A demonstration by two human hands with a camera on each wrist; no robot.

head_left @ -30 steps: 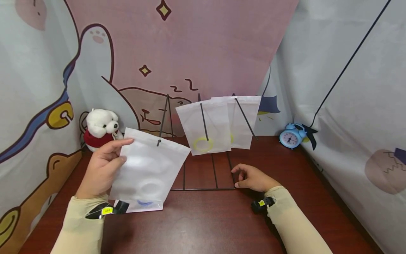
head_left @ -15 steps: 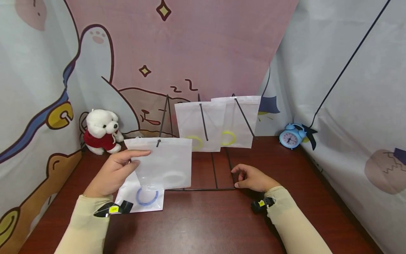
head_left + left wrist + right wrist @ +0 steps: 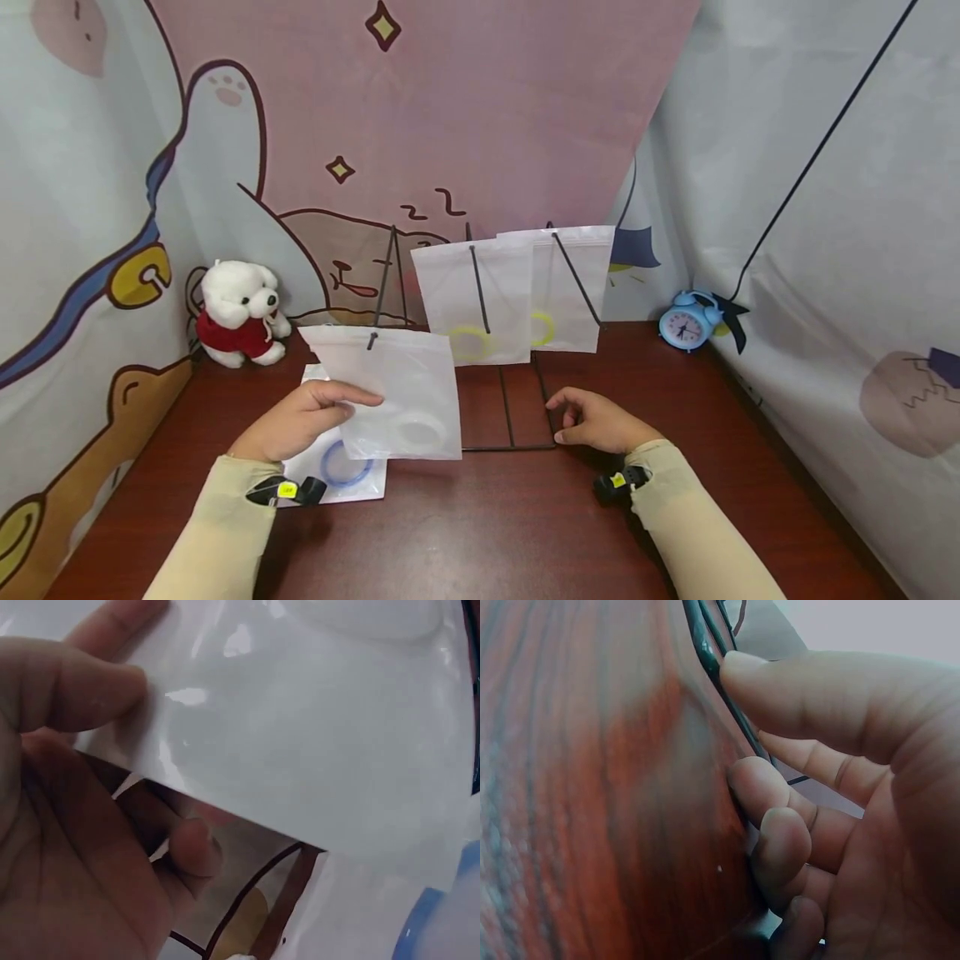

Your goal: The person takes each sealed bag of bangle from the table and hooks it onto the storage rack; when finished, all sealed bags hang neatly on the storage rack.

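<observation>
A white zip bag (image 3: 412,375) hangs from the left hook of a black wire rack (image 3: 510,448). Its lower part shows a pale ring shape. My left hand (image 3: 300,417) is at the left edge of this bag, the straight index finger lying against its front. In the left wrist view the thumb also lies over the plastic. My right hand (image 3: 600,421) pinches the rack's front right corner between thumb and fingers. Two more white zip bags with yellow rings, a middle bag (image 3: 480,292) and a right bag (image 3: 577,283), hang from the other hooks.
Beneath the left hand a white bag with a blue ring (image 3: 347,463) lies on the brown table (image 3: 465,533). A white plush bear (image 3: 240,312) in red sits at back left. A blue alarm clock (image 3: 686,321) stands at back right. Printed cloth walls surround the table.
My left hand has moved right and down along the hanging bag, which has swung rightward, uncovering more of the blue-ring bag. The middle bag sways. My right hand stays put.
</observation>
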